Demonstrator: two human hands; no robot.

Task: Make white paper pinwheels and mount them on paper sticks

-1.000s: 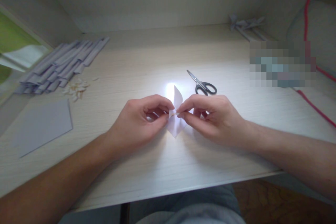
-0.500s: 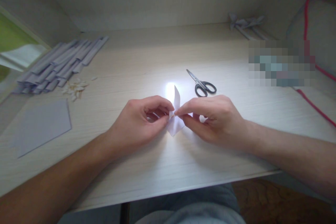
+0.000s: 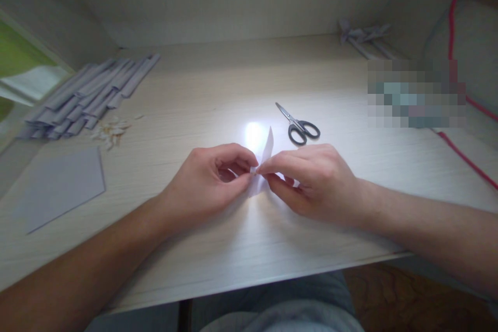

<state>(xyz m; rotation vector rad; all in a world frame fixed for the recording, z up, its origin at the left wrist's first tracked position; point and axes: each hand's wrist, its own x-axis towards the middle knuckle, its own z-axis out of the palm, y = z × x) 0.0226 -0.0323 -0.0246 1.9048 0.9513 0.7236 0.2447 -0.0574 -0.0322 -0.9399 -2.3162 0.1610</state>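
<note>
Paper (image 3: 266, 153), apparently folded, pinched between both hands.

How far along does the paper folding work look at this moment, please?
Done: some folded paper pieces lie at the desk's far right. In hand: both the left hand and right hand pinch a small white folded paper. Left: a stack of folded strips and a flat sheet lie untouched.

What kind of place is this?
Probably a home desk used for paper crafts: a pale wooden desk top holds grey-handled scissors, a row of folded grey paper strips and a flat grey paper sheet.
</note>
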